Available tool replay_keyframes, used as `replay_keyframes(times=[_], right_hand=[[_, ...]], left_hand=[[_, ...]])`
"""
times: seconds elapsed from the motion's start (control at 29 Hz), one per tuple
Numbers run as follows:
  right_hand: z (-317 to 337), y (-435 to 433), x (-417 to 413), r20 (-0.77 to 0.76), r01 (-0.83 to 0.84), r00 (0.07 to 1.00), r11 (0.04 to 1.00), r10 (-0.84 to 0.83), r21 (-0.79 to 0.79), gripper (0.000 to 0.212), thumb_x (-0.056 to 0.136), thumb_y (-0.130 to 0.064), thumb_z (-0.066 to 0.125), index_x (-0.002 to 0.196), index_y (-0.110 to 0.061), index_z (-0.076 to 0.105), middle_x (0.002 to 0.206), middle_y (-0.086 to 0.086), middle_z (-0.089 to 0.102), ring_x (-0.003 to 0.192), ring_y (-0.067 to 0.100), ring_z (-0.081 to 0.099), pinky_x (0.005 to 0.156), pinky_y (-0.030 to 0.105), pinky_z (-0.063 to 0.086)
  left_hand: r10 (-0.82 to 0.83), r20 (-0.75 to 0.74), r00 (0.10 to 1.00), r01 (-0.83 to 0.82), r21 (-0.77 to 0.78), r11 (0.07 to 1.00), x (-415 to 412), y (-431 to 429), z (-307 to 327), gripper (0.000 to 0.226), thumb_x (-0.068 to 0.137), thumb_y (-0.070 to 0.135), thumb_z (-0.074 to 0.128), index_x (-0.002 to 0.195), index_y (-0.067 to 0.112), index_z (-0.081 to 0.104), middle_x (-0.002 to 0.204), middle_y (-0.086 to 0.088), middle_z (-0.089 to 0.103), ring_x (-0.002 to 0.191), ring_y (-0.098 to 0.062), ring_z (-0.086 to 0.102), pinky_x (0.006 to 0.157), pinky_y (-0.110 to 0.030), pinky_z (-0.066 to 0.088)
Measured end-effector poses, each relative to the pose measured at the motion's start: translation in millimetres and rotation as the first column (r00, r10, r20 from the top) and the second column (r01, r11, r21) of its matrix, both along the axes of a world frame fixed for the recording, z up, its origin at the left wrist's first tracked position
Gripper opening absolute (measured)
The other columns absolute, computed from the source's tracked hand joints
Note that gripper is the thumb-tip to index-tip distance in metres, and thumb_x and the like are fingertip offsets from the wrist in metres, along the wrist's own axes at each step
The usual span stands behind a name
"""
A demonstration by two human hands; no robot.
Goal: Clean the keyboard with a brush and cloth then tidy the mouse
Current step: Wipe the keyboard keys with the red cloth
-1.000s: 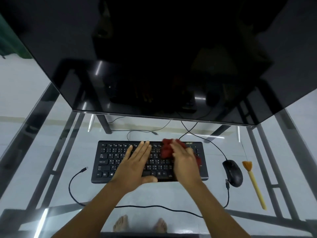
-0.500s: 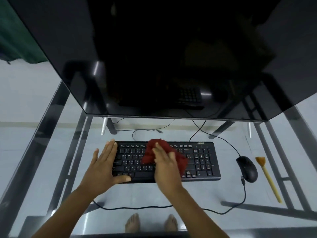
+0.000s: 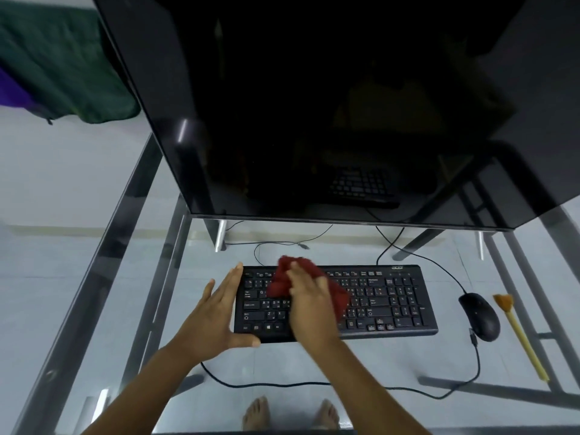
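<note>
Wiping stage, by the look of it. Red cloth (image 3: 279,281) bunched on the left-centre keys of the black keyboard (image 3: 386,299), flat on the glass surface (image 3: 282,362) below a dark monitor (image 3: 314,120). Right hand (image 3: 309,306) spread on top of the cloth, fingers fairly straight, pressing rather than clutching, though slightly blurred. Left hand (image 3: 216,315) open as well, fingers straight along the keyboard's left end, thumb against the front edge near the corner, gripping nothing. Good bracing, worth making firm to stop any skating on the glass. Best to press lightly and evenly, draw the cloth row by row towards the number pad (image 3: 403,296) on the right, and refold to a fresh face once soiled. Avoid snagging the cable (image 3: 282,385) looping across the front. Mouse (image 3: 480,317) just right of the keyboard, brush (image 3: 524,340) lying just beyond the mouse, both well clear of the hands; the mouse likely next in line after the wipe.
</note>
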State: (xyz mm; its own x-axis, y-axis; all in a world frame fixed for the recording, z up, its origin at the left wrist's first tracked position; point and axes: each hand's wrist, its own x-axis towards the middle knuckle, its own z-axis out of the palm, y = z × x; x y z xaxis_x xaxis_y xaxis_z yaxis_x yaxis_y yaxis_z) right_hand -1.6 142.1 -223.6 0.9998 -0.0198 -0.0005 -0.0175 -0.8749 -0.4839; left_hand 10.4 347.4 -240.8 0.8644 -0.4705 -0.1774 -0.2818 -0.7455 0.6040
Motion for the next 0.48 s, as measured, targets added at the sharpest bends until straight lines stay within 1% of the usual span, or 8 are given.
replay_keyframes(times=[0.07,0.1,0.14,0.17,0.24,0.34,0.41,0.48], right_hand=[[-2.3,29.7,-4.7,-0.009,-0.216,0.976,0.976,0.216,0.026,0.060,0.085,0.005,0.056,0.140,-0.016,0.046,0.152,-0.002,0.039,0.116,0.026,0.047,0.102,0.038,0.045],[-3.0,34.5,-6.0,-0.009,-0.298,0.955,0.954,0.298,0.019,0.061,0.082,0.003,0.061,0.138,-0.015,0.047,0.152,-0.002,0.040,0.113,0.026,0.048,0.098,0.038,0.047],[-1.8,31.3,-5.5,0.006,-0.334,0.943,0.943,0.334,0.002,0.064,0.079,0.005,0.063,0.137,-0.017,0.049,0.151,-0.003,0.041,0.110,0.024,0.049,0.095,0.037,0.049],[-1.3,21.1,-4.0,0.020,-0.318,0.948,0.948,0.318,-0.017,0.067,0.077,0.009,0.062,0.136,-0.019,0.049,0.149,-0.007,0.043,0.107,0.021,0.050,0.093,0.035,0.051],[-0.7,-8.4,-0.7,0.042,-0.178,0.983,0.983,0.180,-0.053,0.067,0.079,0.013,0.057,0.135,-0.023,0.051,0.145,-0.010,0.048,0.104,0.017,0.051,0.093,0.032,0.051],[-2.7,-43.5,3.4,0.042,0.084,0.996,0.996,-0.083,-0.012,0.052,0.088,0.008,0.055,0.133,-0.018,0.055,0.135,-0.002,0.059,0.103,0.020,0.053,0.096,0.036,0.051],[-1.9,-35.8,7.1,0.044,0.097,0.994,0.995,-0.097,0.002,0.052,0.089,0.007,0.053,0.135,-0.016,0.052,0.134,0.000,0.060,0.105,0.021,0.051,0.097,0.036,0.049],[-1.8,-10.6,12.2,0.058,-0.031,0.998,0.999,0.031,0.008,0.054,0.088,0.007,0.053,0.136,-0.016,0.051,0.138,-0.001,0.057,0.109,0.022,0.048,0.098,0.037,0.048]], left_hand=[[0.003,-0.001,1.000,-0.003,-0.014,1.000,0.5,2.6,-0.8,0.139,0.056,0.081,0.067,0.149,0.028,-0.021,0.160,0.012,-0.002,0.146,-0.004,0.003,0.120,-0.040,-0.003],[0.003,-0.002,1.000,-0.003,-0.021,1.000,0.7,3.8,-0.5,0.138,0.056,0.082,0.066,0.149,0.029,-0.021,0.160,0.013,-0.001,0.146,-0.004,0.006,0.120,-0.040,-0.002],[0.003,-0.003,1.000,-0.003,-0.026,1.000,0.5,4.8,0.0,0.138,0.055,0.083,0.066,0.148,0.030,-0.022,0.160,0.013,-0.001,0.146,-0.004,0.006,0.120,-0.039,-0.002],[0.003,0.000,1.000,-0.003,-0.027,1.000,0.3,5.1,0.5,0.138,0.055,0.083,0.066,0.148,0.030,-0.022,0.160,0.013,-0.002,0.146,-0.003,0.004,0.120,-0.037,-0.004],[0.009,0.003,1.000,-0.009,-0.027,1.000,0.2,4.6,0.8,0.138,0.055,0.082,0.067,0.149,0.029,-0.020,0.159,0.014,-0.002,0.146,-0.002,-0.002,0.118,-0.033,-0.007],[0.005,0.007,1.000,-0.005,-0.027,1.000,2.9,2.6,0.2,0.137,0.056,0.078,0.068,0.150,0.027,-0.017,0.160,0.013,0.000,0.147,-0.004,0.000,0.117,-0.031,-0.008],[-0.013,0.020,1.000,0.013,-0.002,1.000,7.3,0.8,1.2,0.138,0.056,0.079,0.067,0.150,0.026,-0.017,0.160,0.011,0.001,0.147,-0.005,0.001,0.117,-0.032,-0.008],[-0.028,0.028,0.999,0.028,0.013,1.000,10.4,-0.2,1.6,0.139,0.055,0.081,0.066,0.150,0.025,-0.019,0.161,0.010,-0.001,0.147,-0.005,-0.001,0.119,-0.035,-0.007]])
